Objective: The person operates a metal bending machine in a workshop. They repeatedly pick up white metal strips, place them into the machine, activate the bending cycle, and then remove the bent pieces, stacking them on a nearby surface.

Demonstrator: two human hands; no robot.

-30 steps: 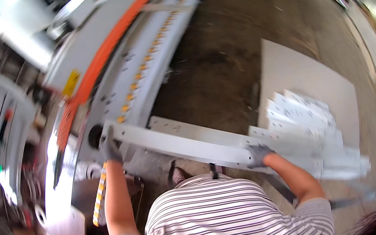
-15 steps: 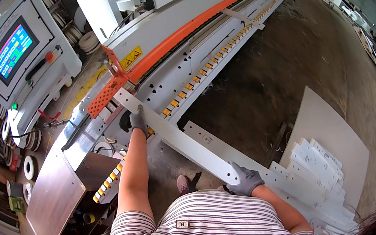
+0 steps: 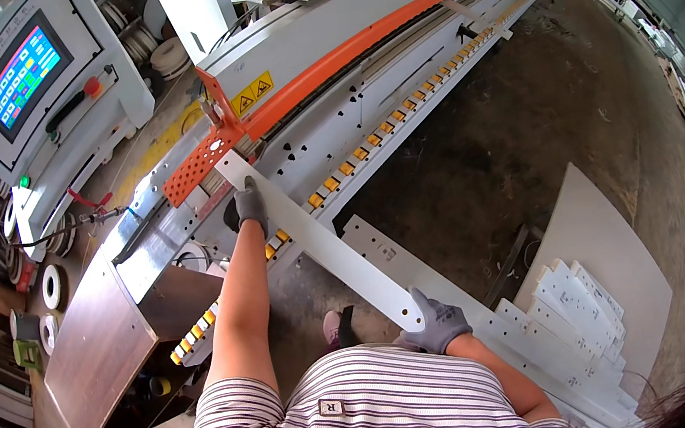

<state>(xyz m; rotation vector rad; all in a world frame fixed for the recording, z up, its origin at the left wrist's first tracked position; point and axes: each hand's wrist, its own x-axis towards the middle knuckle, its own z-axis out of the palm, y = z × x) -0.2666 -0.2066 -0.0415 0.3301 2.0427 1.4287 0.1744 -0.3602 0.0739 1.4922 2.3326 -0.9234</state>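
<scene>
A long narrow white panel [image 3: 325,246] with small holes near its ends slants across in front of me. My left hand [image 3: 250,207], in a grey glove, is closed on its left edge near the far end, with the thumb on the top face. My right hand [image 3: 438,323], also gloved, grips the near end by its corner. The panel's far end lies at the entry of a long edge banding machine [image 3: 333,55], beside the perforated orange guard [image 3: 194,176]. Below the panel's middle runs the row of yellow-and-white rollers [image 3: 361,154].
To my right are stacked white drilled panels [image 3: 562,313] and a larger grey board [image 3: 620,257]. A control cabinet with a lit screen [image 3: 25,76] stands at the far left. Left of me is a brown wooden cabinet [image 3: 96,349]; rolls of edging [image 3: 51,288] lie beyond it.
The whole view has shifted slightly. Both hands keep their hold on the panel, whose far end now sits closer against the orange guard. A crosspiece on the distant rail has moved farther away.
</scene>
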